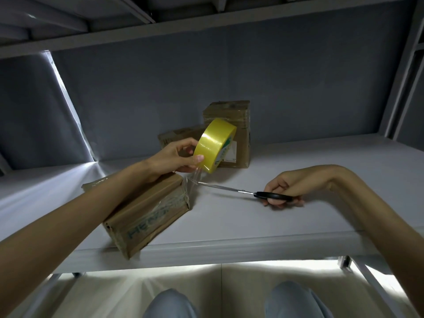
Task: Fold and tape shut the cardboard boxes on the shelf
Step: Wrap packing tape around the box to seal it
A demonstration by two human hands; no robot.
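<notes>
A flat cardboard box (146,214) lies near the shelf's front edge, partly under my left forearm, with clear tape running over its top. My left hand (174,157) grips a yellow tape roll (214,145) held above the box's far right corner. A clear strip of tape (195,177) stretches from the roll down to that corner. My right hand (286,189) grips black-handled scissors (247,192), whose blades point left and reach the tape strip.
Two more cardboard boxes stand at the back: a tall taped one (238,125) and a lower one (176,136) partly behind my hand. The white shelf board (321,214) extends right. A grey back wall and an upper shelf enclose the space. My knees show below.
</notes>
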